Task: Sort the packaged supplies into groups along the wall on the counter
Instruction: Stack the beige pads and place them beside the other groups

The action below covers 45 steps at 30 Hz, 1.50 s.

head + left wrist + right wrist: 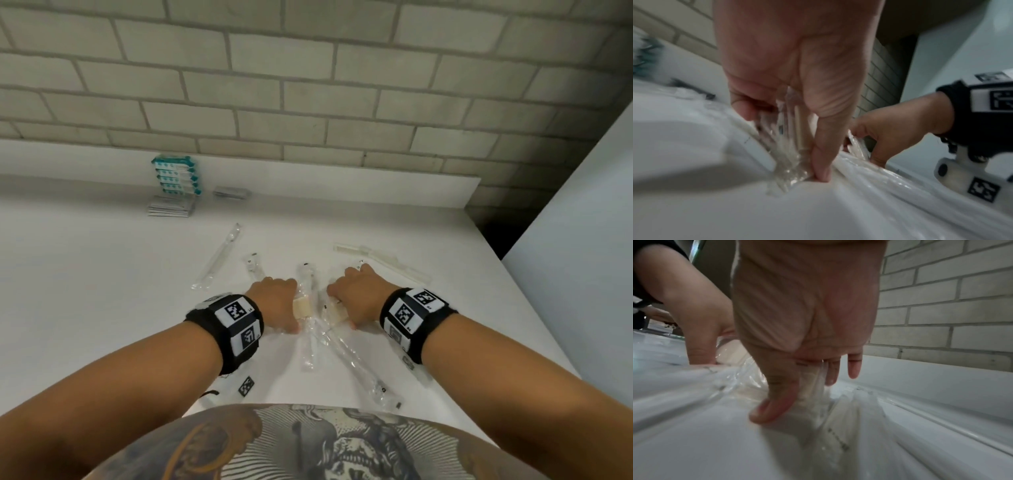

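Note:
Several long clear packaged supplies lie scattered on the white counter (102,291). My left hand (274,299) grips one clear package (308,349) with a beige part inside. In the left wrist view the thumb and curled fingers of my left hand (783,142) pinch that crinkled package (789,162) against the counter. My right hand (356,301), just to the right, grips a second clear package (356,363) that runs diagonally toward me. Seen from the right wrist, my right hand (797,395) pinches this package (812,389) between thumb and fingers. The two packages cross near my hands.
Against the brick wall's ledge stand a stack of teal packs (175,178), flat grey packets (169,207) and a smaller grey pile (231,192). Loose clear packs lie at the left (219,257) and the right (380,261). The counter ends at the right near a white panel (582,257).

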Tool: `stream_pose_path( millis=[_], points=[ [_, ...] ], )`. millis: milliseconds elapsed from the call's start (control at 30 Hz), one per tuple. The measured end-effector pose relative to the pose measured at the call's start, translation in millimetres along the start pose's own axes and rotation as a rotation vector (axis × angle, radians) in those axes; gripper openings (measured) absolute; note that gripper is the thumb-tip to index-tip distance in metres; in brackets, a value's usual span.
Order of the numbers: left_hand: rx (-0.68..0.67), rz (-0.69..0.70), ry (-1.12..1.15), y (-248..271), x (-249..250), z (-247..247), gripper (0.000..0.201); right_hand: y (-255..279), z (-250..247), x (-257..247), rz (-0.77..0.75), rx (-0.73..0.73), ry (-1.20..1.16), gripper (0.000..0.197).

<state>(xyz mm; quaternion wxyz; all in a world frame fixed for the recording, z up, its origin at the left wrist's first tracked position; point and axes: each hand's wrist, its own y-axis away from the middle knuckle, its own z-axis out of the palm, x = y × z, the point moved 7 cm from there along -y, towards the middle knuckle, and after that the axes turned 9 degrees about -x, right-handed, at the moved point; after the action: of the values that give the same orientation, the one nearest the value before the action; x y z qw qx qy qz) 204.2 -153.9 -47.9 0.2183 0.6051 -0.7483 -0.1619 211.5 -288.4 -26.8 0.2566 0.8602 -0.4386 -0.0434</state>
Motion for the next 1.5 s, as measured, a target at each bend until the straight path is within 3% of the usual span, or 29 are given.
stream_pose_path(
  millis=[67, 100, 167, 267, 333, 433, 467, 533, 633, 667, 767, 833, 967, 1100, 1200, 1367, 1500],
  points=[
    [0.029, 0.000, 0.006, 0, 1, -2, 0.048, 2, -3, 13, 0.001, 0.074, -0.114, 0.018],
    [0.049, -0.003, 0.022, 0, 2, -4, 0.046, 5, -5, 26, 0.030, 0.116, -0.283, 0.015],
    [0.101, 0.003, 0.126, 2, 2, -9, 0.056, 17, -14, 57, 0.087, 0.250, -0.695, 0.007],
    [0.196, 0.041, 0.516, 6, -4, -24, 0.074, 37, -22, 105, 0.228, 0.400, -0.969, 0.012],
    [0.299, 0.112, 0.781, 12, -6, -42, 0.065, 42, -10, 121, 0.326, 0.274, -1.104, 0.021],
    [0.441, 0.123, 1.020, 22, -27, -65, 0.038, 45, 13, 111, 0.384, -0.049, -1.168, 0.034],
    [0.485, 0.095, 1.061, 24, -43, -71, 0.035, 45, 19, 104, 0.392, -0.115, -1.107, 0.042],
    [0.518, -0.041, 1.104, 26, -80, -74, 0.046, 39, 24, 99, 0.413, -0.106, -0.956, 0.047],
    [0.416, -0.347, 1.002, 30, -128, -48, 0.070, 32, 19, 97, 0.382, 0.087, -1.015, 0.032],
    [0.355, -0.370, 1.008, 28, -132, -35, 0.072, 30, 17, 95, 0.356, 0.152, -1.075, 0.026],
    [0.329, -0.277, 1.056, 14, -126, -9, 0.075, 32, 3, 77, 0.275, 0.303, -1.253, 0.013],
    [0.315, -0.162, 1.098, 7, -101, -4, 0.063, 27, -6, 60, 0.210, 0.346, -1.357, 0.012],
    [0.199, 0.087, 1.374, 8, -41, -11, 0.043, 16, -21, 32, 0.149, 0.383, -1.510, 0.014],
    [0.163, 0.258, 1.745, 21, -37, -23, 0.044, 14, -36, 10, 0.020, 0.410, -1.689, 0.010],
    [0.079, 0.415, 1.878, 40, -39, -36, 0.036, 11, -52, -9, -0.064, 0.429, -1.801, 0.012],
    [0.075, 0.490, 1.956, 61, -60, -39, 0.032, -4, -77, -43, -0.114, 0.438, -1.903, 0.023],
    [0.040, 0.445, 2.061, 72, -82, -33, 0.023, -15, -93, -67, -0.131, 0.434, -1.927, 0.029]
  ],
)
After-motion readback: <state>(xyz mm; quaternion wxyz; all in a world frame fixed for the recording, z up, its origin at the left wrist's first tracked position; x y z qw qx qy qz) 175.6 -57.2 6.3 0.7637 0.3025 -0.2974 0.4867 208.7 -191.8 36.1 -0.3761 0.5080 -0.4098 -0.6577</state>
